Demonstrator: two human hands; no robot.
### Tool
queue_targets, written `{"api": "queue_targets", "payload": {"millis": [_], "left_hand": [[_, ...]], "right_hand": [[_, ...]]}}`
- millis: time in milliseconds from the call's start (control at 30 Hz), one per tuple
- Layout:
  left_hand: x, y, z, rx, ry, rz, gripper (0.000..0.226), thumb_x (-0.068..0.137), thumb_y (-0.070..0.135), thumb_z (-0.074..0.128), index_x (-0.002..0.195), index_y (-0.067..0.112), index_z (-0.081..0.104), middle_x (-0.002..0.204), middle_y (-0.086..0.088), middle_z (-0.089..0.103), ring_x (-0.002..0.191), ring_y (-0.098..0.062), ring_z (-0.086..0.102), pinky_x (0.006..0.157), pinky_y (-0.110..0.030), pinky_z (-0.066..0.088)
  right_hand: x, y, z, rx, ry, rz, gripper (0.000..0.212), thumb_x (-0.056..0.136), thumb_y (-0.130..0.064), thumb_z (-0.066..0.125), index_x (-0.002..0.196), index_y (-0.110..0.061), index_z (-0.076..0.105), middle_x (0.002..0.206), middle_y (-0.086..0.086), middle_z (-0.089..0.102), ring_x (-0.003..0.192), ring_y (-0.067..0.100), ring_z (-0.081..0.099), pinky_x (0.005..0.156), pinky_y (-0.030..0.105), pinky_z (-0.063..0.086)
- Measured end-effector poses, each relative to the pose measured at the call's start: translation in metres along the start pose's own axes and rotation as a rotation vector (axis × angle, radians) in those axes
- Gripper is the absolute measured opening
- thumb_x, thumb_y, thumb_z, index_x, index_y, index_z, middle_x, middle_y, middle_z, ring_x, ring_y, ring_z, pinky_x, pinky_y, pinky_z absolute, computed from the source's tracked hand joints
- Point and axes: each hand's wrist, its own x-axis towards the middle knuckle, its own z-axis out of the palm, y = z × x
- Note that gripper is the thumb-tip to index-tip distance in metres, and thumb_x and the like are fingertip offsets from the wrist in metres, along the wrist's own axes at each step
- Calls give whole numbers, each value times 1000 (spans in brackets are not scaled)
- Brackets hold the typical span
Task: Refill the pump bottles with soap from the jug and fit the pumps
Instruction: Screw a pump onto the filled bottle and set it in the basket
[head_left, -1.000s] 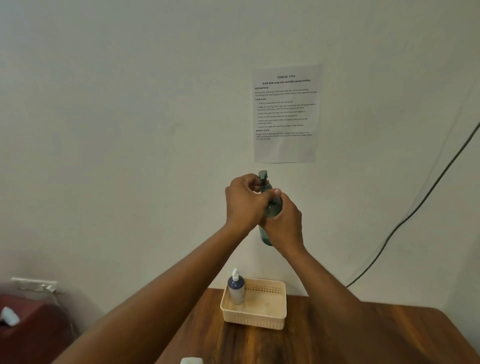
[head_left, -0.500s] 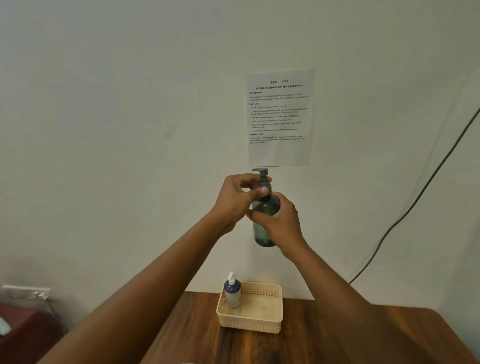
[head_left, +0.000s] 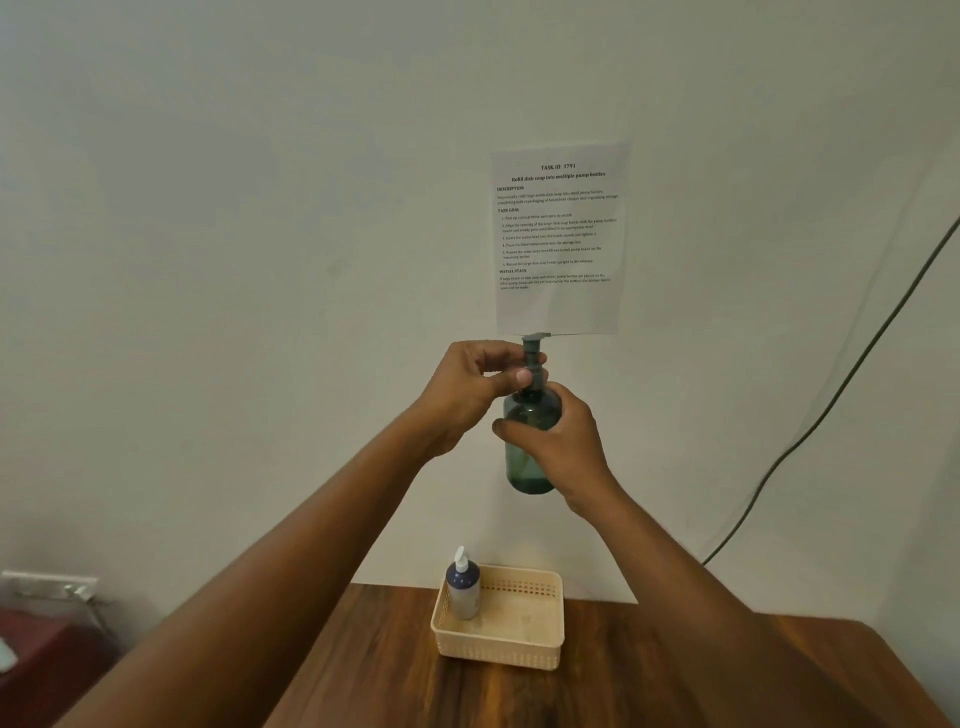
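We held a translucent teal-green bottle (head_left: 530, 452) with a matching dark teal pump (head_left: 533, 358). Below our grip sat a cream perforated basket (head_left: 501, 642) holding a navy bottle (head_left: 462, 587) with a white cap, on a streaked brown wood-grain table (head_left: 675, 675).

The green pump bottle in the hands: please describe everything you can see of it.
The green pump bottle is round, of dark translucent green material that looks like glass or plastic, with a matching pump on its neck. It is held upright in the air before the wall, above the table. The right hand grips its body; the left hand pinches the pump collar. How full it is I cannot tell.
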Motion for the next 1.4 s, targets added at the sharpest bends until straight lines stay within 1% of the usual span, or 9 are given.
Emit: {"api": "queue_targets", "payload": {"millis": [133, 300, 567, 733, 800, 867, 1033, 1233, 1400], "left_hand": [[-1, 5, -5, -73, -128, -11, 28, 104, 6, 56, 129, 6, 69, 116, -9, 78, 115, -20, 72, 109, -32, 49], [0, 7, 5, 41, 79, 54, 17, 90, 16, 78, 107, 12, 80, 103, -3, 78, 96, -10, 74, 77, -11, 54], [0, 7, -7, -96, -216, -25, 30, 102, 8, 60, 131, 5, 67, 120, -9, 77, 118, -19, 71, 102, -23, 53], [0, 6, 8, 117, 158, 40, 20, 84, 31, 84, 94, 15, 77, 95, -1, 77, 96, -14, 72, 77, -14, 51], [2, 4, 9, 128, 186, 56, 15, 82, 27, 86, 82, 18, 74, 87, -2, 76, 86, -13, 72, 71, -10, 53], [3, 7, 5, 102, 99, 54, 5, 89, 20, 80, 92, 16, 78, 96, -2, 79, 93, -13, 75, 78, -11, 52], [2, 13, -8, -18, -170, -12, 25, 101, 15, 64, 123, 8, 74, 119, -7, 76, 117, -19, 69, 94, -16, 53], [-5, 11, 13, 210, 154, 91, 21, 83, 22, 85, 96, 8, 76, 88, 2, 72, 77, 1, 65, 70, -12, 50], [0, 17, -2, 171, -85, 27, 18, 95, 10, 71, 113, 8, 78, 109, 2, 79, 109, -17, 72, 92, -24, 56]], "right_hand": [[1, -5, -3, 46, -12, -12, 57, 74, -34, 87, 124, -28, 61, 118, -7, 68, 111, 17, 63, 91, 35, 55], [0, -11, -1, 7, -15, -34, 51, 79, -30, 86, 120, -30, 56, 115, -14, 63, 105, 11, 59, 88, 28, 50], [-1, -7, -9, 17, -47, -10, 57, 78, -32, 86, 128, -27, 58, 122, -4, 65, 111, 21, 61, 93, 40, 56], [-1, -10, -8, 3, -48, -29, 59, 80, -32, 85, 131, -29, 56, 125, -7, 63, 113, 17, 59, 90, 33, 52], [-2, -11, -8, 13, -54, -33, 58, 80, -31, 85, 130, -28, 57, 125, -6, 64, 114, 18, 59, 93, 35, 54], [-1, -12, -12, 50, -76, -21, 53, 79, -28, 85, 125, -27, 60, 120, -5, 66, 112, 18, 61, 94, 40, 56], [0, -12, -17, 95, -116, -25, 48, 76, -27, 87, 118, -27, 64, 112, -4, 70, 108, 19, 65, 92, 41, 58], [-2, -15, -10, 51, -70, -51, 51, 81, -26, 85, 121, -34, 55, 112, -15, 62, 103, 12, 60, 84, 25, 51], [-4, -12, -16, 89, -138, -24, 50, 81, -26, 85, 121, -36, 57, 114, -13, 64, 107, 17, 62, 86, 30, 54]]}}
